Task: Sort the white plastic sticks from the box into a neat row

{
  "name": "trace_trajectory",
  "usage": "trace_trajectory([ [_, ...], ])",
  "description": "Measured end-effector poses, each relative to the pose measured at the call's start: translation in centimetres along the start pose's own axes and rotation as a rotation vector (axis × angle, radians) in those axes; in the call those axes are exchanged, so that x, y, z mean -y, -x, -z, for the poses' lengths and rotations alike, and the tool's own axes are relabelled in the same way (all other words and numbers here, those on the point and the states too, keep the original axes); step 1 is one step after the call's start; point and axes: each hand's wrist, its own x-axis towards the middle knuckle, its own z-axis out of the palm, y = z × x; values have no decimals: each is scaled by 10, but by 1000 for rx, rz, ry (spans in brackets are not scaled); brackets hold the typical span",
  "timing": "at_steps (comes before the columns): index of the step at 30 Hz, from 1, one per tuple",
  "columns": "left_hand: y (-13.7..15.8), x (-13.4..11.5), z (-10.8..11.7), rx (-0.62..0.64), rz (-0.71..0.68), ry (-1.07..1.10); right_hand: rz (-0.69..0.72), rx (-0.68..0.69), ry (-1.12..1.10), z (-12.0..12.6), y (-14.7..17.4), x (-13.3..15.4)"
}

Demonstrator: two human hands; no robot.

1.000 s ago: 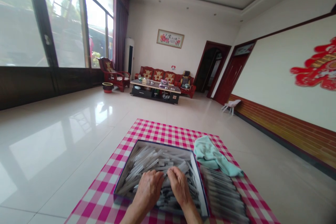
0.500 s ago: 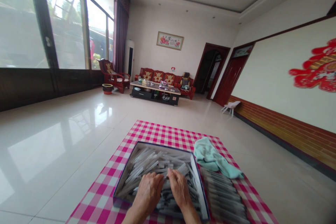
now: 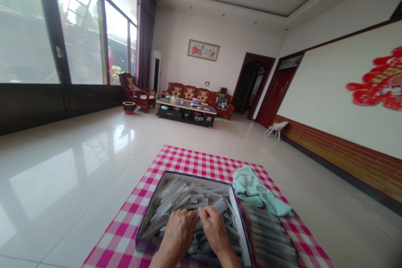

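Observation:
My left hand (image 3: 178, 231) and my right hand (image 3: 214, 228) are over an open shallow box (image 3: 236, 209) with a dark blue rim. Both are closed, with their fingertips almost meeting; whatever is pinched between them is too small and blurred to name. Heaped in the box are many slim, translucent pen-like tubes (image 3: 174, 198), with darker pieces lower down, partly hidden by my hands. Right of the box, a row of similar clear-and-dark pen-like sticks (image 3: 270, 236) lies side by side. A crumpled mint-green cloth (image 3: 254, 187) touches the far end of that row.
A pink-and-white checked cloth (image 3: 122, 217) covers the table under the box. Beyond it stretches a shiny tiled floor (image 3: 78, 167). A low coffee table (image 3: 185, 111), a red wooden sofa (image 3: 188, 91), an armchair (image 3: 138, 92) and a small white stool (image 3: 276, 129) stand farther off.
My hands stay over the box, and their fingertips have shifted slightly. The whole view has moved down a little. The cloth and the row of sticks lie as before.

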Motion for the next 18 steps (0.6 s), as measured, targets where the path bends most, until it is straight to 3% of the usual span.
trace_trajectory([
  [10,2,0,-2,-15,3,24,-41,-10,-75,2,-1,9],
  [18,2,1,-3,-29,-7,14,3,3,-30,3,1,7],
])
